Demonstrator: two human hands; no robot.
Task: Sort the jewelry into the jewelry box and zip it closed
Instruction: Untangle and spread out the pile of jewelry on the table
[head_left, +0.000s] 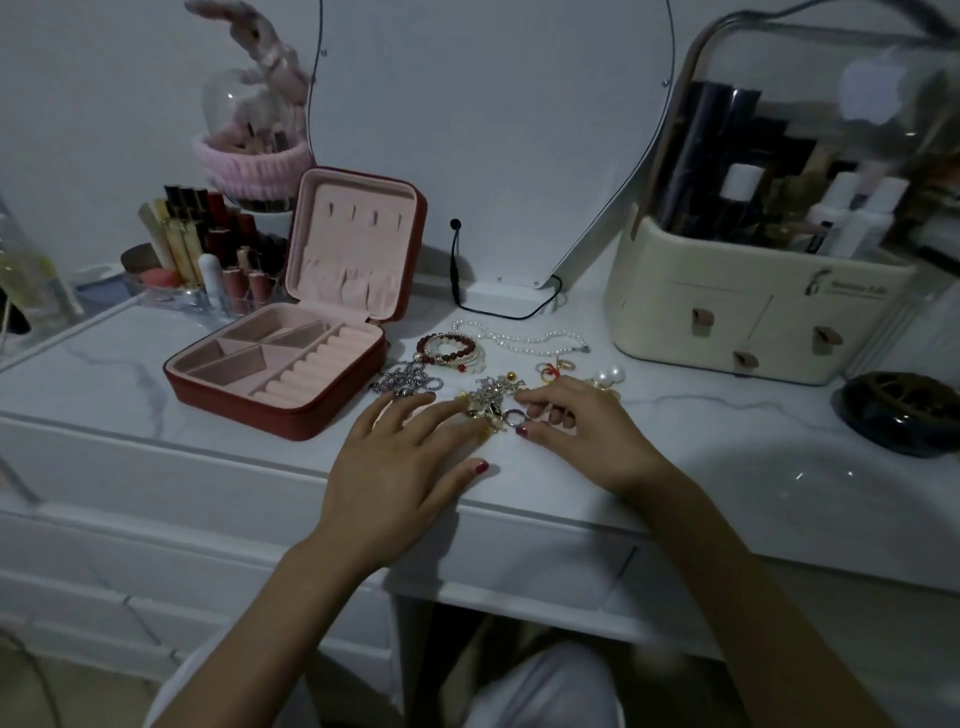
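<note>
A red jewelry box (311, 421) with pink lining stands open on the white marble tabletop, its compartments bare. To its right lies the jewelry: a silver chain (408, 382), beaded bracelets (451, 351), a pearl necklace (519, 340), gold rings (553, 368), pearl earrings (609, 375) and a tangled gold and silver pile (491, 400). My left hand (400, 467) rests flat, fingers spread, its fingertips touching the pile. My right hand (576, 431) pinches a small silver ring (514, 415) at the pile's near edge.
A cream cosmetics organizer (753, 322) with a clear lid stands at the right. A mirror with a black cable (457, 270) stands behind. Lipsticks and brushes (208, 249) crowd the back left. A dark bowl (904, 413) sits far right.
</note>
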